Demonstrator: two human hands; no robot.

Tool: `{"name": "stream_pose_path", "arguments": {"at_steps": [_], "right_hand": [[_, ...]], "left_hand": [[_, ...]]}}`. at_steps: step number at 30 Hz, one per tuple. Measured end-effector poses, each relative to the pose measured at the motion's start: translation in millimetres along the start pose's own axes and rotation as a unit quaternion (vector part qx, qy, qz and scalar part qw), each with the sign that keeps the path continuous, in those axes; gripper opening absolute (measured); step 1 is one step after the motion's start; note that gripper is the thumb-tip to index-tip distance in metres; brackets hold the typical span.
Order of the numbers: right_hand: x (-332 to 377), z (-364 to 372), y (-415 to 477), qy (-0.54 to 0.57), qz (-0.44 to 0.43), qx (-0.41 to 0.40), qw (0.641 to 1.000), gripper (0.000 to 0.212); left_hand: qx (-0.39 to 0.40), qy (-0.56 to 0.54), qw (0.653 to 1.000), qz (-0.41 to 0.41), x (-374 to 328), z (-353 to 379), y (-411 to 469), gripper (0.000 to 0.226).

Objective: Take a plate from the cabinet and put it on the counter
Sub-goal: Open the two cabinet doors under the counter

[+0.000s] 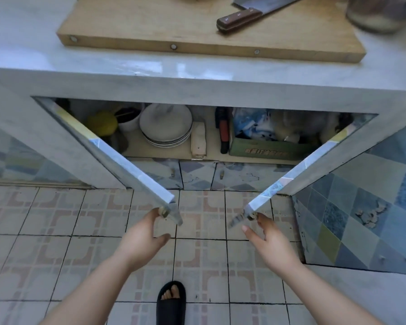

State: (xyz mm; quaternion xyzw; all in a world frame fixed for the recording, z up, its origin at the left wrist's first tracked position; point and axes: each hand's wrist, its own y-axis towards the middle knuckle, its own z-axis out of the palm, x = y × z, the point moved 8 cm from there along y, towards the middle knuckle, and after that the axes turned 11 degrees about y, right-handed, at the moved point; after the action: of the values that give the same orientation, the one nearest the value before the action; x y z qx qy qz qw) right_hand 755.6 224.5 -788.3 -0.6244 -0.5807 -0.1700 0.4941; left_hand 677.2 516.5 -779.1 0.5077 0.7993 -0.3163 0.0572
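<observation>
We look down at a counter (56, 55) with a cabinet (197, 90) under it, both doors swung out toward us. Our left hand (141, 240) sits at lower centre, fingertips pinched on the small knob (162, 211) at the free edge of the left door (131, 170); the thumb is spread out to the right, off the knob. Our right hand (271, 242) mirrors it just right of centre, fingertips closed on the knob (252, 216) of the right door (298, 177), thumb held apart toward the left.

The stack of plates (165, 125) lies inside the cabinet, centre of the frame, on the shelf, pale with darker rims, untouched by either hand. Left of it: a white cup (129, 121) with dark sticks in it and a yellow round object (102, 123). Right of it: a pale block (199, 141), a red-and-black handled tool (223, 130), then a green cardboard box (265, 150) holding blue-and-white bags.

On the counter, top of the frame, a wooden cutting board (174, 24) carries a cleaver (251, 12) with a brown handle. At upper right, a glass jar (380, 12), blurred. At bottom centre, a foot in a black slipper (171, 301) on the tiled floor (56, 231).
</observation>
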Motion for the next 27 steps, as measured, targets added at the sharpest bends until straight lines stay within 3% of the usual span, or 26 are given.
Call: {"name": "stream_pose_path", "arguments": {"at_steps": [6, 17, 22, 27], "right_hand": [[-30, -25, -39, -0.002, 0.013, -0.010, 1.000, 0.060], [-56, -59, -67, -0.001, -0.015, -0.047, 0.999, 0.038], [-60, -66, -73, 0.014, -0.013, -0.067, 0.998, 0.027], [-65, -66, -75, 0.015, 0.002, -0.077, 0.997, 0.031]], "left_hand": [[-0.026, -0.017, 0.998, -0.062, 46, 1, -48, 0.052], [-0.085, -0.102, 0.982, -0.132, 121, -7, -98, 0.062], [-0.087, -0.116, 0.978, -0.149, 134, -15, -105, 0.057], [-0.094, -0.135, 0.975, -0.149, 139, -17, -108, 0.049]]}}
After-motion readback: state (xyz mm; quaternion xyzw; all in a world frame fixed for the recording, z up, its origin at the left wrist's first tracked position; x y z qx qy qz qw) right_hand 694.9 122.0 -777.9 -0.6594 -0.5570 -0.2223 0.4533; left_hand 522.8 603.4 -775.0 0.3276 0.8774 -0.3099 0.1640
